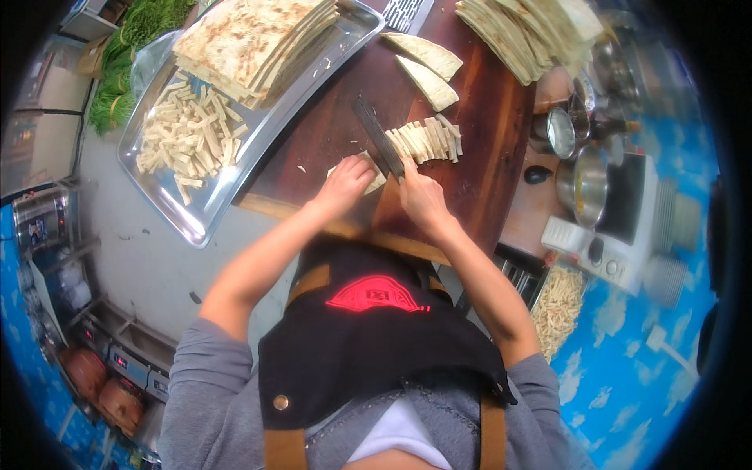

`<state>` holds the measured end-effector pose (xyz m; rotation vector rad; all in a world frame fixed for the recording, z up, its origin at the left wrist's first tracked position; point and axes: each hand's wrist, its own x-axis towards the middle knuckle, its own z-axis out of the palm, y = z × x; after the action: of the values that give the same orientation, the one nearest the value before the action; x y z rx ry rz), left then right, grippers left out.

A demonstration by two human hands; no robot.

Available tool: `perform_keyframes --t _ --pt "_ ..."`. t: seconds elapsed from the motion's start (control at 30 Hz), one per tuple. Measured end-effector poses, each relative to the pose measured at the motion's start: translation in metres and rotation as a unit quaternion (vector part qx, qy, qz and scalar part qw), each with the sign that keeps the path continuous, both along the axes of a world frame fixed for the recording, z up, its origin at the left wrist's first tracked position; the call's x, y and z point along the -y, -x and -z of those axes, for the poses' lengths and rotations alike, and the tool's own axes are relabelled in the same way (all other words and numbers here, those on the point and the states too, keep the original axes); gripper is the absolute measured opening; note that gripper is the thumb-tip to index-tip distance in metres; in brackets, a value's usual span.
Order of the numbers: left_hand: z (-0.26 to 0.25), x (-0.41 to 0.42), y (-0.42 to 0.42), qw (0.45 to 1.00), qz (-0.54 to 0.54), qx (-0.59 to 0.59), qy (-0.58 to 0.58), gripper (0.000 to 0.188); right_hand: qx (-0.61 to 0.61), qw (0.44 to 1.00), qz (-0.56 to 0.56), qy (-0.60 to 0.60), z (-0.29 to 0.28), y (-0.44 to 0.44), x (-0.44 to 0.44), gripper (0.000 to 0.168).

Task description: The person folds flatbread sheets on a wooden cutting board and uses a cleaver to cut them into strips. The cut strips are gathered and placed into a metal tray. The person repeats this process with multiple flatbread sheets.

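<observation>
My right hand (424, 197) grips the handle of a dark-bladed kitchen knife (376, 129), whose blade points away from me to the upper left. Under the fingers of my left hand (348, 182), a piece of flatbread (376, 181) is pressed against the dark wooden board (305, 147), just left of the blade. To the right of the knife, a row of cut flatbread strips (424, 140) lies side by side. Farther back are two wedge-shaped flatbread pieces (432, 82), close together. My left palm hides part of the piece beneath it.
At the left, a metal tray (202, 226) carries a flatbread stack (252, 44) and a pile of strips (188, 132). More stacked flatbread (517, 35) sits at the board's far right. Steel bowls (581, 188) and a white appliance (611, 235) stand to the right, near another container of strips (557, 308).
</observation>
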<state>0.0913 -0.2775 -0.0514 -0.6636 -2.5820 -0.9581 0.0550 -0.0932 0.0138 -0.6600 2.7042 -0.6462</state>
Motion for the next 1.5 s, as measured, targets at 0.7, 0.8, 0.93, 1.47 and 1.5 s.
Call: perform_keyframes --t 0.7,0.8,0.93,1.47,1.5 --pt "0.003 0.000 -0.008 0.999 -0.026 -0.011 -0.036 0.010 0.081 0.991 -0.072 -0.080 -0.042 -0.040 -0.026 0.035" --pt "0.006 -0.003 -0.013 0.999 -0.021 -0.007 -0.040 0.010 0.102 0.990 -0.051 -0.080 -0.031 -0.043 -0.014 0.033" --pt "0.005 0.000 -0.007 0.999 -0.002 -0.015 -0.046 0.013 0.022 1.000 -0.009 0.007 0.012 -0.017 0.021 0.031" --pt "0.003 0.002 -0.020 0.999 -0.022 0.000 -0.043 0.018 0.040 0.999 -0.021 0.000 0.008 -0.018 0.025 0.036" --pt "0.001 0.003 -0.017 0.999 -0.022 -0.006 -0.040 0.017 0.027 0.999 -0.006 0.021 0.007 -0.013 0.025 0.036"
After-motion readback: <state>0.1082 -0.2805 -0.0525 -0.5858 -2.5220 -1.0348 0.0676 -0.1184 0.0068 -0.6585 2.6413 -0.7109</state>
